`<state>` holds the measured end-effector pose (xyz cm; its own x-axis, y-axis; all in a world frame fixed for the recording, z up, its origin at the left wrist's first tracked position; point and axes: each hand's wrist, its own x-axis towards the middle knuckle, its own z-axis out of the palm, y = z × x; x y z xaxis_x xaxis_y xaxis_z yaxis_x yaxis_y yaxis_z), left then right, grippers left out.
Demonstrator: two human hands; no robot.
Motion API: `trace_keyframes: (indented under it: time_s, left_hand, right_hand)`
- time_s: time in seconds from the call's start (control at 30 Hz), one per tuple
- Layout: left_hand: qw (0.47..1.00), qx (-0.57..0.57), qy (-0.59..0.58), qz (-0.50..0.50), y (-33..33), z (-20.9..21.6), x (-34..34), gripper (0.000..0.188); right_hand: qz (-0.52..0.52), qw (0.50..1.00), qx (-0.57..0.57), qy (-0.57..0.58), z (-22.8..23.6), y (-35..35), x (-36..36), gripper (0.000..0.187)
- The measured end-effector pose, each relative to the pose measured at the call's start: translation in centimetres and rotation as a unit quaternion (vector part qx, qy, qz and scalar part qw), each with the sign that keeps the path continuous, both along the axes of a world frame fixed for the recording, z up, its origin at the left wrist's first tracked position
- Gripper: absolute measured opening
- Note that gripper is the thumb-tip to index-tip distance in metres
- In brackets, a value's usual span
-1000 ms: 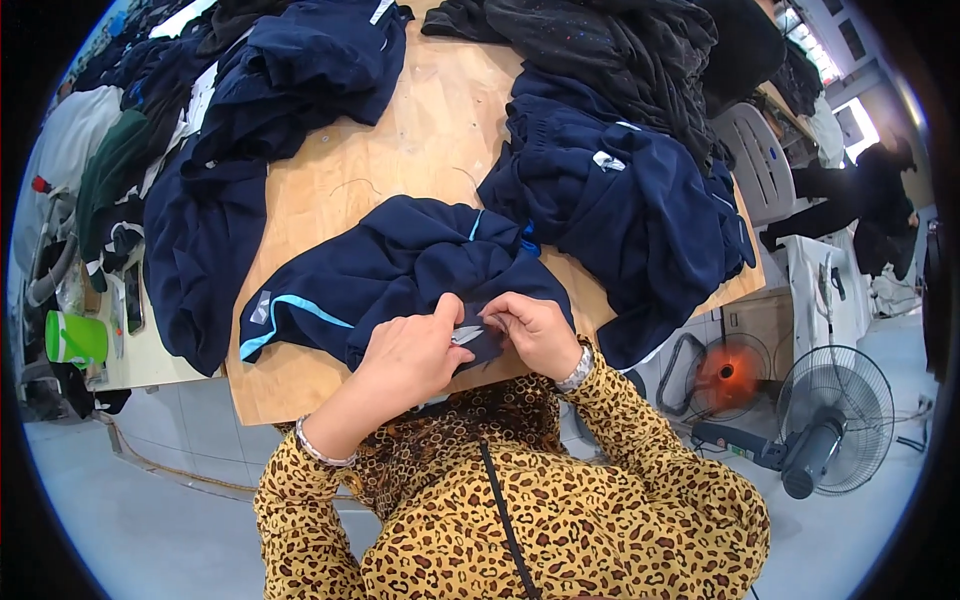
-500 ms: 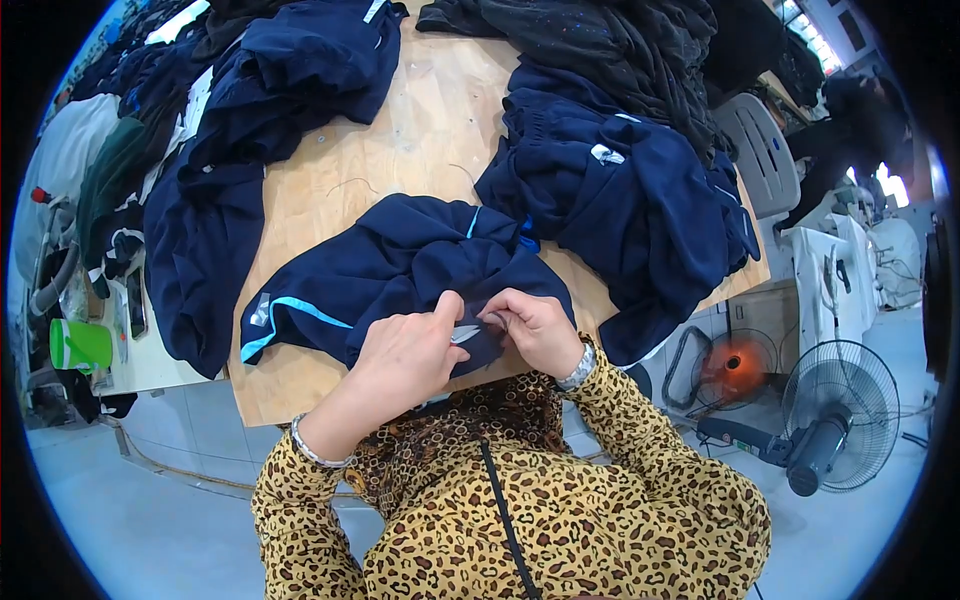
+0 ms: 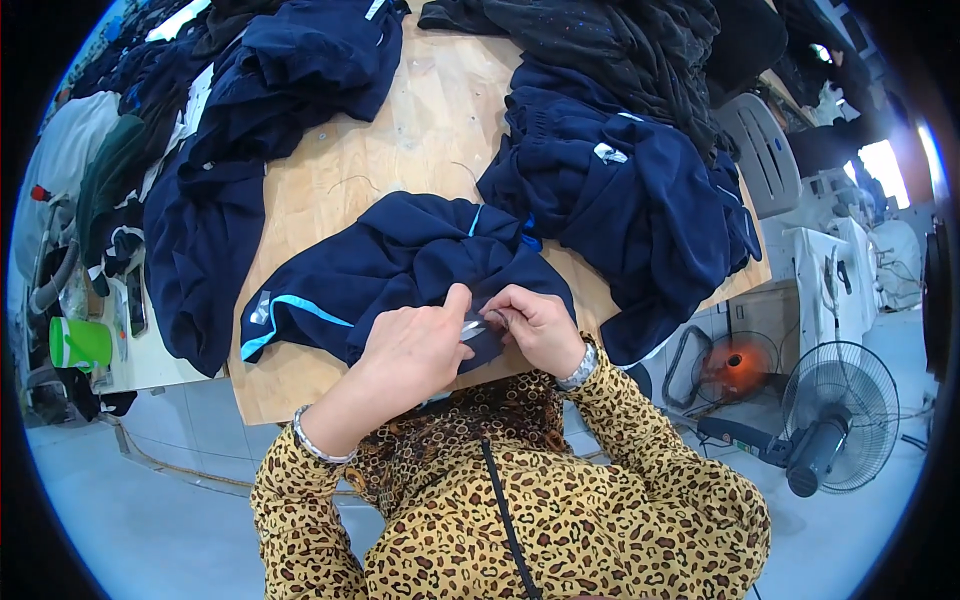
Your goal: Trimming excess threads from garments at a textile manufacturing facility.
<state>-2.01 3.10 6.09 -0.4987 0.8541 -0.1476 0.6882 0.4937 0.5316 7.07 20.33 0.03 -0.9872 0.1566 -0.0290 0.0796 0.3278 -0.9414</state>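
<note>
A navy garment (image 3: 400, 250) with light blue trim lies bunched on the wooden table (image 3: 330, 185) in front of me. My left hand (image 3: 415, 348) is closed around small thread snips, whose metal blades (image 3: 474, 328) show between my two hands and point at the cloth. Its handles are hidden in my palm. My right hand (image 3: 540, 328) pinches an edge of the same garment just right of the blades, thumb and forefinger together. Both hands are close to the table's near edge.
Piles of navy garments lie at the left (image 3: 210, 240) and right (image 3: 620, 200) of the table, with dark grey clothing (image 3: 610, 50) behind. A standing fan (image 3: 840, 415) is at the right, near a grey plastic chair (image 3: 757, 150). A green bucket (image 3: 82, 344) stands at the left.
My left hand has shifted slightly right and the snips' blades are closer to the right fingers. The right hand keeps its pinch on the garment. The person in the right background has moved.
</note>
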Motion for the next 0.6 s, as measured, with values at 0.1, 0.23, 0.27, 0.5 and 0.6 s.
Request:
trace_keyframes:
  time_s: [0.1,0.23,0.27,0.5,0.6]
  left_hand:
    - [0.999,-0.035,0.000,-0.006,0.6,-0.1,0.1,0.036]
    - [0.998,-0.059,-0.005,-0.021,0.7,-0.1,0.2,0.035]
    - [0.998,-0.062,-0.004,-0.021,0.4,-0.1,0.2,0.035]
    - [0.950,0.209,-0.180,0.149,-1.2,-5.1,1.4,0.055]
    - [0.866,0.226,-0.398,0.200,-0.4,-7.6,2.1,0.051]
  right_hand:
    - [0.014,0.999,0.043,0.030,-0.2,-0.1,0.0,0.006]
    - [0.012,0.999,0.043,0.030,-0.4,0.0,0.0,0.007]
    - [-0.002,1.000,0.005,0.007,-0.3,0.0,0.1,0.007]
    - [-0.058,0.988,-0.140,-0.023,-1.6,0.2,1.1,0.009]
    - [-0.059,0.980,-0.190,-0.010,-1.9,0.0,1.4,0.008]
